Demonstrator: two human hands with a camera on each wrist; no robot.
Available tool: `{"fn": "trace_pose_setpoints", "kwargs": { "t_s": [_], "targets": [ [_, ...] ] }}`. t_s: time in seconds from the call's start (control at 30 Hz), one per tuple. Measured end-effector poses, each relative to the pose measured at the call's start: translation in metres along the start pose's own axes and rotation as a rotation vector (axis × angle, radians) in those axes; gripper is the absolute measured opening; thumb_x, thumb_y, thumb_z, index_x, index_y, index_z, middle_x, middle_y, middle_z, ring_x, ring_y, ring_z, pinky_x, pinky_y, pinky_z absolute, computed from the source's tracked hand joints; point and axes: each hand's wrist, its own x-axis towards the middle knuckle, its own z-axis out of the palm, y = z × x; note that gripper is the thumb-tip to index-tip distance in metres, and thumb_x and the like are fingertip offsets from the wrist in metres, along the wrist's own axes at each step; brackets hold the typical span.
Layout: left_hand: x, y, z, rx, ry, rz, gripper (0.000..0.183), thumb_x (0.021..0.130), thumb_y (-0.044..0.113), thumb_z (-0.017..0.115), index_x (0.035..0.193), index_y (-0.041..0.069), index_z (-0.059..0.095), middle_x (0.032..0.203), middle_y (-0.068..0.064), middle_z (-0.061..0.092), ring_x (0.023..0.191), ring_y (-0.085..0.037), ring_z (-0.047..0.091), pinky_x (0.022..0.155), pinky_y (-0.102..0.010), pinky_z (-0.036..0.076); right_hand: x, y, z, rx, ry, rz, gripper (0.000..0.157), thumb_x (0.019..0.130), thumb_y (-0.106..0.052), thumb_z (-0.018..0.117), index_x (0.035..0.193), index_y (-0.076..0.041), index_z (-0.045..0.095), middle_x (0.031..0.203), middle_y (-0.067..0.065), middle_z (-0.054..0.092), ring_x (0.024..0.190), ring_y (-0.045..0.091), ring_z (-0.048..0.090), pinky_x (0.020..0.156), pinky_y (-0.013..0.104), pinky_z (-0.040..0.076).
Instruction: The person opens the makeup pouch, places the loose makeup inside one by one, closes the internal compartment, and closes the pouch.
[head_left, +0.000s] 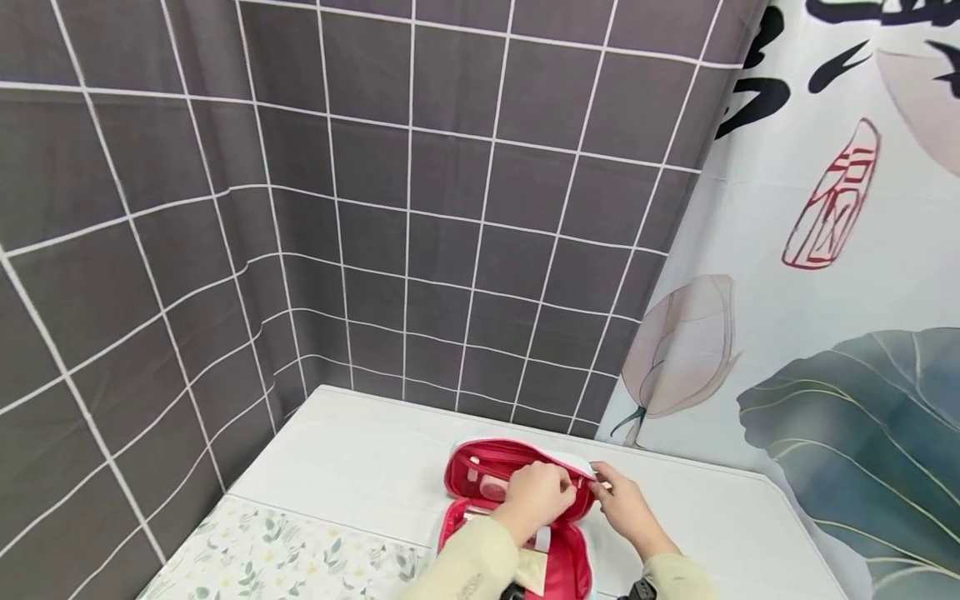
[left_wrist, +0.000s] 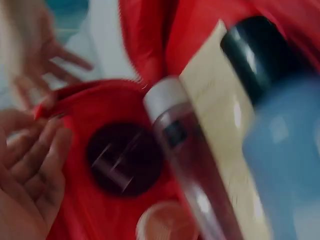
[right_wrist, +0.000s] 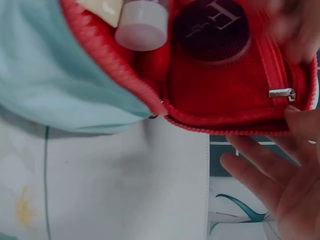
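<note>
The opening of the bag [head_left: 567, 557] looks done: it lies unzipped on the white table [head_left: 367, 454], its lid [head_left: 495, 454] folded back from the body and its red lining exposed. Things are already stowed inside. In the bag's body lie a pale packet [left_wrist: 206, 82], a tube [left_wrist: 192, 150] with a white cap and a blue bottle [left_wrist: 285, 140] with a black cap; in its lid sits a dark round case [left_wrist: 125, 159]. The handling at the lid's corner seems unfinished, and the bag is not yet zipped up.

The right hand [right_wrist: 287, 185] grips that corner, thumb on the lining and fingers on the outer side of the bag. The left hand [head_left: 536, 493] is bent at the inner side of the lid, close to the right hand; whether it pinches anything there I cannot tell.

The left hand hides part of the lid in the head view, and both sleeves cover much of the bag's body. The left wrist view is blurred and cuts off the blue bottle and a peach-coloured round thing [left_wrist: 167, 222] below the case. A small zip pull [right_wrist: 282, 93] shows inside the lid, but how far its pocket is drawn is unclear. Lettering on the case is only partly readable.
</note>
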Motion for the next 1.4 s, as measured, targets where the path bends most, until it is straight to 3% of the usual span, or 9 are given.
{"fn": "trace_pose_setpoints", "kwargs": {
  "t_s": [0.17, 0.27, 0.43, 0.6, 0.8, 1.0, 1.4],
  "targets": [
    [0.006, 0.002, 0.021, 0.118, 0.06, -0.171, 0.026, 0.073, 0.043, 0.073, 0.057, 0.025, 0.064, 0.058, 0.007, 0.062, 0.057, -0.016, 0.061, 0.045, -0.029, 0.043, 0.004, -0.011, 0.016, -0.024, -0.016, -0.085, 0.013, 0.086, 0.007, 0.054, 0.096, -0.001, 0.058, 0.086, 0.015, 0.063, 0.059, 0.02, 0.057, 0.048, 0.024, 0.044],
    [0.007, 0.0, 0.026, 0.135, 0.119, -0.208, 0.032, 0.069, 0.045, 0.075, 0.053, 0.023, 0.059, 0.056, 0.004, 0.061, 0.056, -0.019, 0.061, 0.044, -0.031, 0.042, 0.006, -0.015, 0.02, -0.057, -0.013, -0.12, 0.013, 0.085, 0.007, 0.056, 0.093, -0.002, 0.059, 0.082, 0.012, 0.062, 0.054, 0.014, 0.05, 0.048, 0.024, 0.042],
    [0.004, 0.0, 0.03, 0.085, 0.177, -0.185, 0.025, 0.071, 0.039, 0.075, 0.056, 0.024, 0.063, 0.057, 0.006, 0.061, 0.054, -0.017, 0.06, 0.044, -0.029, 0.041, 0.004, -0.014, 0.019, -0.127, 0.021, -0.142, 0.012, 0.084, 0.003, 0.06, 0.092, -0.005, 0.061, 0.082, 0.008, 0.064, 0.064, 0.015, 0.055, 0.056, 0.03, 0.045],
    [0.002, 0.002, 0.028, 0.035, 0.152, -0.146, 0.019, 0.073, 0.031, 0.075, 0.06, 0.024, 0.062, 0.058, 0.009, 0.061, 0.056, -0.016, 0.06, 0.046, -0.028, 0.041, 0.002, -0.01, 0.015, -0.222, 0.048, -0.169, 0.008, 0.084, -0.003, 0.063, 0.09, -0.007, 0.06, 0.081, 0.007, 0.066, 0.07, 0.02, 0.06, 0.061, 0.036, 0.047],
    [0.002, 0.004, 0.026, 0.012, 0.119, -0.113, 0.027, 0.074, 0.027, 0.074, 0.058, 0.023, 0.053, 0.052, 0.01, 0.052, 0.053, -0.014, 0.057, 0.045, -0.026, 0.039, 0.002, -0.008, 0.012, -0.306, 0.058, -0.164, 0.004, 0.085, -0.005, 0.061, 0.088, -0.005, 0.058, 0.082, 0.011, 0.066, 0.075, 0.03, 0.064, 0.065, 0.044, 0.049],
    [0.002, 0.004, 0.024, -0.018, 0.081, -0.111, 0.03, 0.074, 0.025, 0.072, 0.056, 0.022, 0.049, 0.049, 0.01, 0.045, 0.051, -0.013, 0.053, 0.045, -0.026, 0.037, 0.002, -0.005, 0.011, -0.368, 0.062, -0.126, 0.004, 0.085, -0.007, 0.059, 0.086, -0.005, 0.056, 0.08, 0.012, 0.066, 0.074, 0.033, 0.064, 0.063, 0.045, 0.049],
    [0.003, 0.001, 0.013, -0.032, 0.027, -0.106, 0.029, 0.071, 0.023, 0.071, 0.055, 0.021, 0.046, 0.05, 0.01, 0.041, 0.049, -0.011, 0.045, 0.045, -0.026, 0.035, 0.0, -0.001, 0.006, -0.414, 0.103, -0.135, 0.009, 0.083, -0.005, 0.06, 0.086, -0.006, 0.052, 0.071, 0.012, 0.063, 0.062, 0.032, 0.061, 0.052, 0.044, 0.045]
  ]
}}
